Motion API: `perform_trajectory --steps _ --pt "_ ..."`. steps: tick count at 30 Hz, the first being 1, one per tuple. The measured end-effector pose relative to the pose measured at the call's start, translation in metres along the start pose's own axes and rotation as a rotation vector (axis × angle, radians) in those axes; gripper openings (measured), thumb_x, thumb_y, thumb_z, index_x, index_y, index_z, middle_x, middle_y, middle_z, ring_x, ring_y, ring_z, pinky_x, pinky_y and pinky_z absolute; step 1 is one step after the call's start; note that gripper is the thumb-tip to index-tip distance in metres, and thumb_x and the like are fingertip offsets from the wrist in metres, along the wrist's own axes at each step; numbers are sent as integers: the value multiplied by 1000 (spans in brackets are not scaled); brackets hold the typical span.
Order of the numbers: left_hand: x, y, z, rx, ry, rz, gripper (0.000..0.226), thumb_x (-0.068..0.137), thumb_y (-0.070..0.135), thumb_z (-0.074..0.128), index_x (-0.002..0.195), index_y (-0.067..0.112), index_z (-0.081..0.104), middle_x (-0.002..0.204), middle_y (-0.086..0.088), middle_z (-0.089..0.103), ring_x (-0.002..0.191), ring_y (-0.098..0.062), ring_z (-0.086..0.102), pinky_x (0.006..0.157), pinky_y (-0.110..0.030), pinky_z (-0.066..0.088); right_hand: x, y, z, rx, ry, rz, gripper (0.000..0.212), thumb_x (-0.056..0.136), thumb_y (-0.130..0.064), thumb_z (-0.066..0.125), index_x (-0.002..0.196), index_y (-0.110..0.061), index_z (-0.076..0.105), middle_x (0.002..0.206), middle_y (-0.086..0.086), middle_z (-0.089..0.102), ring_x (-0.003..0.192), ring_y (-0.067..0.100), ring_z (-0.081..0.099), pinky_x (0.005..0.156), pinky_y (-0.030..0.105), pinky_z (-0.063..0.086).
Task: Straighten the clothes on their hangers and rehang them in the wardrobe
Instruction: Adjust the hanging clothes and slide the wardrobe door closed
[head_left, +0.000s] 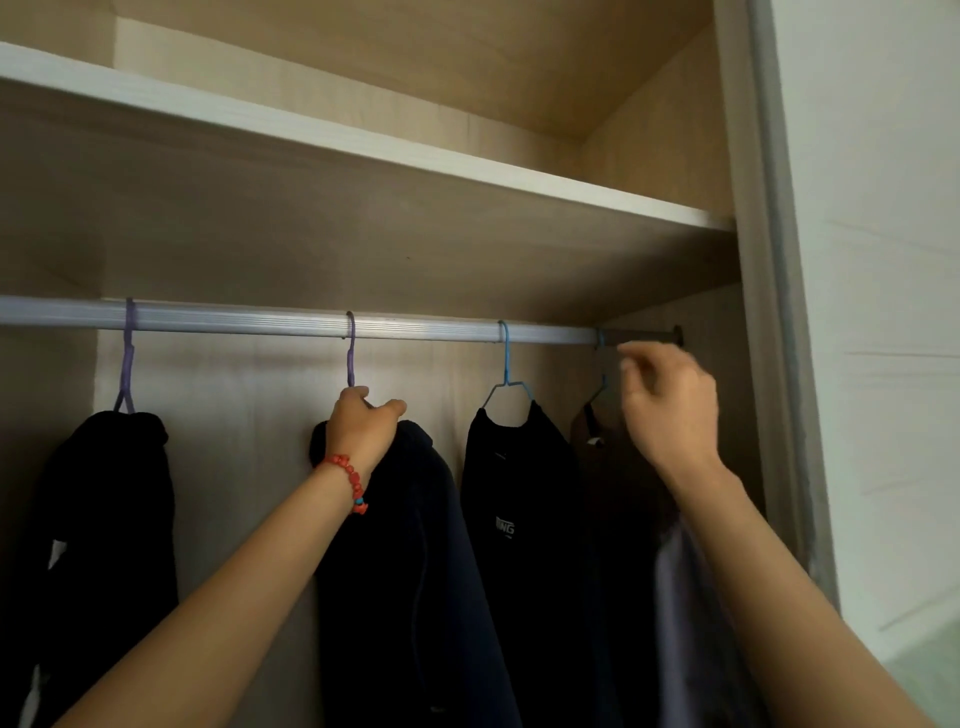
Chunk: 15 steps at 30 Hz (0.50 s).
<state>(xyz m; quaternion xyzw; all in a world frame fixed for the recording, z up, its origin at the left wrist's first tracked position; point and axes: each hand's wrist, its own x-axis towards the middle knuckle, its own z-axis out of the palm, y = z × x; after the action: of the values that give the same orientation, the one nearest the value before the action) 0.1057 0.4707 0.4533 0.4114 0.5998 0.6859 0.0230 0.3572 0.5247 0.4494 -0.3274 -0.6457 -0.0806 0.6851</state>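
We had the left hand (363, 421) gripping the purple plastic hanger (351, 353) neck mid-frame under the horizontal silver rail (234, 319); right hand (667, 402), fingers loosely curled, holding nothing, sat beside the rightmost blue wire hanger (601, 364).

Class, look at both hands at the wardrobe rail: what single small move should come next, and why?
Probably the right hand should close on the far-right blue wire hanger. It is blurred, fingers loosely curled beside that hook and apparently holding nothing, while the left hand grips the purple hanger on the silver metal rail.
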Motion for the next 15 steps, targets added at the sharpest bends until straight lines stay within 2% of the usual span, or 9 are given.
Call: perform_trajectory --steps 3,6,8,10,13,15 --pt "-13 -2 4 19 -2 39 43 87 21 57 126 5 50 125 -13 54 116 -26 51 93 -28 37 6 12 -26 -176 251 -182 27 84 -9 50 106 -6 66 105 15 66 100 34 57 85 42 42" --pt "-26 -8 9 52 14 129 28 88 24 56 108 5 62 115 -10 62 101 -20 54 83 -24 36 7 34 -50 -359 363 -158 33 82 -8 50 114 -7 61 122 17 58 115 36 49 94 42 34" --pt "-35 -13 11 64 12 171 22 89 22 54 99 6 66 109 -8 66 94 -16 53 82 -23 36 5 48 -60 -391 306 -30 42 85 -9 51 127 -8 51 137 18 46 129 36 38 104 46 29" --pt "-44 -17 12 81 8 204 20 89 20 53 96 7 66 106 -7 66 99 -21 57 85 -23 37 2 63 -66 -370 206 119 50 89 -14 50 137 -10 38 145 18 35 135 36 29 109 49 26" --pt "-53 -21 14 127 6 245 22 90 19 53 102 5 65 108 -12 66 106 -28 57 85 -25 38 -6 78 -69 -333 82 258 61 92 -27 49 145 -11 21 146 20 32 134 39 30 107 52 30" --pt "-57 -25 14 168 5 255 27 90 21 53 109 4 62 114 -15 63 109 -31 56 88 -29 39 -13 79 -70 -357 67 275 63 92 -31 50 144 -12 21 143 22 34 129 40 33 102 53 34"
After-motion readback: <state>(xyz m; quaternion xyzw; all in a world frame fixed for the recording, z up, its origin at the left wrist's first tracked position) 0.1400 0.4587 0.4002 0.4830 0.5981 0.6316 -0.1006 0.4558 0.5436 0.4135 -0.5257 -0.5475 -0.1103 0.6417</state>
